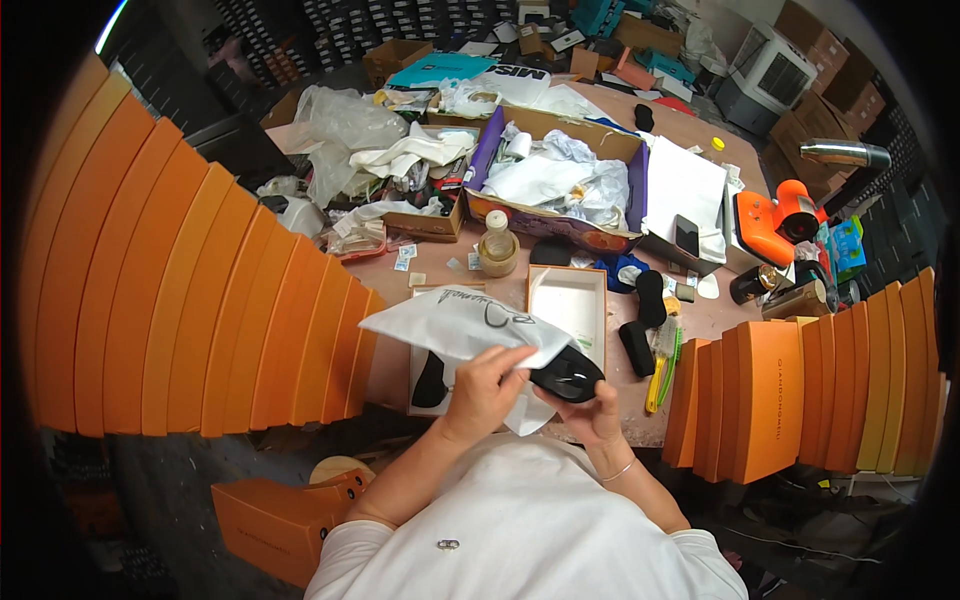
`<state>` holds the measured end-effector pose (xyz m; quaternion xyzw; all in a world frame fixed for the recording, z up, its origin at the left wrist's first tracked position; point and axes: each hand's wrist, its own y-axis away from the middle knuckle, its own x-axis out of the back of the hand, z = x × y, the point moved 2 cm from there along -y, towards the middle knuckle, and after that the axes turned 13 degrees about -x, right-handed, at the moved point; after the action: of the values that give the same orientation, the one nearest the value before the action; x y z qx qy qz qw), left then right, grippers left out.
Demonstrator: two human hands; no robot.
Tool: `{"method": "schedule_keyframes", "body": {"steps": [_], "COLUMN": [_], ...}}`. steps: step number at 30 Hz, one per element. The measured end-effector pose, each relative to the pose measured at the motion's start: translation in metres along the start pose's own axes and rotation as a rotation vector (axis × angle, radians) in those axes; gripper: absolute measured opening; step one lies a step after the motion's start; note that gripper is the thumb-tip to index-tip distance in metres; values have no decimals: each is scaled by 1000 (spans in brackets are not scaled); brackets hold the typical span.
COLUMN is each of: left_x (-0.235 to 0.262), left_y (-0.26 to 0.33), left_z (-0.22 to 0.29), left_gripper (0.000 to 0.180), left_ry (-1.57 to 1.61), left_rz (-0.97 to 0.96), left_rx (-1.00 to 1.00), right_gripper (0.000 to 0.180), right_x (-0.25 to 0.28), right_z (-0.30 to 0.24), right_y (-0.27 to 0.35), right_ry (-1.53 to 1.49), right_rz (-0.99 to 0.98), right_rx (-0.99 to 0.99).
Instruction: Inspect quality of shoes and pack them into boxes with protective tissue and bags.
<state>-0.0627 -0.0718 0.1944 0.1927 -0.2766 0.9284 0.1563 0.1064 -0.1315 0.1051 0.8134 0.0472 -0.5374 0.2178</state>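
Observation:
In front of my chest, my left hand [487,394] pinches the edge of a white printed bag [460,325], its fingers closed on the thin material. My right hand [601,414] grips a glossy black shoe [568,376], whose other end is covered by the bag. Beneath the bag is an open box [421,405] with a black shoe [431,382] in it, partly hidden. Just beyond my right hand stands a white-lined open tray or lid [567,300] with an orange rim.
Tall rows of orange boxes [190,300] [768,400] flank me. On the table are a purple carton [637,200] of crumpled wrapping, a bottle [497,235], black brushes or pads [650,298], a yellow-handled brush [658,372], a phone [686,236] and an orange device [765,225].

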Motion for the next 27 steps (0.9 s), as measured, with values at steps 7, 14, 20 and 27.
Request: {"method": "schedule_keyframes", "body": {"steps": [7, 14, 20, 27], "left_x": [-44, -77, -49, 19], "left_y": [-10, 16, 43, 38], "left_z": [15, 23, -30, -104], "left_gripper": [36, 34, 64, 86], "left_ry": [22, 125, 705, 876], "left_rz": [-170, -248, 135, 343], "left_rx": [-380, -457, 273, 451], "right_gripper": [29, 43, 44, 31], "right_x": [33, 21, -5, -1], "right_z": [6, -14, -9, 21], "right_y": [-19, -11, -3, -1], "right_ry": [824, 1276, 1642, 1664], "right_rz": [409, 466, 327, -209], "right_rx": [334, 591, 590, 205]}}
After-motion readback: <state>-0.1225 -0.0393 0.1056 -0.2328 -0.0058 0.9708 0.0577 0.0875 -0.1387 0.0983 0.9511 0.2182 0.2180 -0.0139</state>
